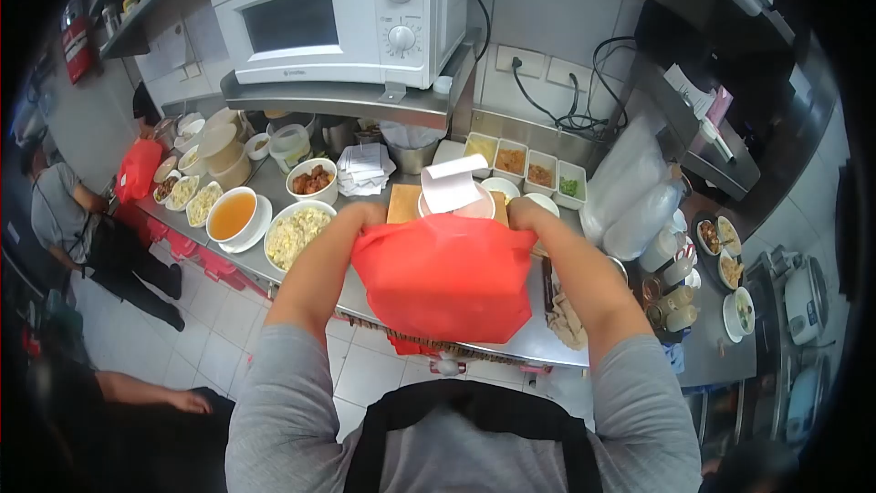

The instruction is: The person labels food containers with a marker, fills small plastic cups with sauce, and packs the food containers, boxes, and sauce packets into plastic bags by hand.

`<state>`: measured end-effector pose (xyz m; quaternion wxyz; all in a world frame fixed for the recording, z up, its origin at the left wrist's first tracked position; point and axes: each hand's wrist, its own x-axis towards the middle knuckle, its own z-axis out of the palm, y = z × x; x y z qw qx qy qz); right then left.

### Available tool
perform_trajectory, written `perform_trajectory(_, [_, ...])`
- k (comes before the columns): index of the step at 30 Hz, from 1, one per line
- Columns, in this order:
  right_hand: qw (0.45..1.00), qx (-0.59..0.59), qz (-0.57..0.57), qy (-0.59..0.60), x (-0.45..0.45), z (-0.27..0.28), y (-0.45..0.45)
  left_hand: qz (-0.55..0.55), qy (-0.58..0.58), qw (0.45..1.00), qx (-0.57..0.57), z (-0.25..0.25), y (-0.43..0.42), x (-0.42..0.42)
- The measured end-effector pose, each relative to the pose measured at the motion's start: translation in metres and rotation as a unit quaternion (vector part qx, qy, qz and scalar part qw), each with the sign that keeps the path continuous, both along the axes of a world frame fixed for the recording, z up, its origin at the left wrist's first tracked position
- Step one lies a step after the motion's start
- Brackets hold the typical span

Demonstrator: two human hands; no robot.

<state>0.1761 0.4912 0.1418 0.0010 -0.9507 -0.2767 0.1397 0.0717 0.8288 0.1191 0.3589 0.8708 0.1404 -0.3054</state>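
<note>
A red bag (443, 278) hangs in front of me at the counter's edge, its upper corners spread wide. My left hand (367, 213) is closed on its upper left corner, and my right hand (522, 212) is closed on the upper right one. Some fingers of both hands are hidden by the bag. Just beyond the bag is a round pale container (474, 206) with a curled white paper slip (451, 184) on top. A wooden board (401, 202) lies under it. Whether the bag touches the container I cannot tell.
Left along the counter are a bowl of orange soup (232, 215), a large bowl of pale salad (298, 233) and a bowl of browned meat (312, 181). Condiment tubs (540, 172) line the back. A microwave (338, 18) overhangs. Another person (82, 210) stands left.
</note>
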Motion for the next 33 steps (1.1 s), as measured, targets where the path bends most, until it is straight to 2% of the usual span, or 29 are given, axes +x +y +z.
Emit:
perform_trajectory(2, [0.988,0.138,-0.064,0.022,0.001,-0.008,0.002,0.033,0.015,0.995,-0.096,-0.005,0.000,-0.008])
perform_trajectory(5, [0.942,0.318,-0.087,0.053,-0.002,-0.022,-0.005,0.051,-0.004,0.964,-0.262,0.012,0.005,-0.034])
perform_trajectory(6, [0.911,0.378,-0.071,0.150,-0.002,-0.022,-0.013,0.049,-0.009,0.948,-0.315,0.022,0.003,-0.046])
perform_trajectory(7, [0.927,0.324,-0.055,0.180,0.001,-0.021,-0.017,0.049,-0.012,0.929,-0.367,0.037,0.002,-0.058])
perform_trajectory(9, [0.949,0.203,-0.020,0.242,0.009,-0.021,-0.023,-0.002,-0.031,0.973,-0.230,0.059,-0.013,-0.066])
perform_trajectory(10, [0.964,0.183,-0.018,0.192,0.011,-0.022,-0.020,-0.026,-0.040,0.986,-0.159,0.063,-0.016,-0.066])
perform_trajectory(13, [0.973,0.218,-0.057,0.038,0.029,-0.033,-0.004,0.028,-0.289,0.955,-0.055,-0.025,0.010,-0.003])
perform_trajectory(15, [0.984,0.175,-0.016,-0.037,0.055,-0.051,-0.002,0.045,-0.386,0.915,0.112,-0.023,0.012,0.013])
perform_trajectory(16, [0.985,0.158,0.002,-0.066,0.062,-0.055,-0.003,0.071,-0.410,0.898,0.141,-0.011,0.007,0.011])
perform_trajectory(17, [0.983,0.155,-0.035,-0.091,0.058,-0.047,-0.003,0.098,-0.432,0.880,0.169,0.010,-0.001,0.003])
perform_trajectory(20, [0.963,0.161,-0.121,-0.180,0.023,0.009,0.001,0.091,-0.496,0.828,0.246,0.068,-0.020,-0.017])
perform_trajectory(22, [0.970,0.148,-0.080,-0.177,0.000,0.058,0.001,0.077,-0.520,0.800,0.288,0.101,-0.033,-0.027])
perform_trajectory(23, [0.960,0.163,-0.113,-0.196,-0.008,0.073,0.003,0.063,-0.528,0.788,0.311,0.115,-0.038,-0.031])
perform_trajectory(24, [0.949,0.177,-0.145,-0.218,-0.010,0.082,0.005,0.047,-0.529,0.783,0.323,0.123,-0.040,-0.034])
perform_trajectory(28, [0.958,0.168,-0.098,-0.211,-0.007,0.091,-0.016,-0.005,-0.526,0.768,0.365,0.129,-0.044,-0.047])
perform_trajectory(31, [0.950,0.219,-0.082,-0.205,-0.019,0.106,-0.031,-0.035,-0.543,0.747,0.381,0.121,-0.043,-0.054])
perform_trajectory(33, [0.878,0.324,-0.120,-0.331,-0.034,0.129,-0.033,-0.054,-0.561,0.730,0.386,0.124,-0.042,-0.054])
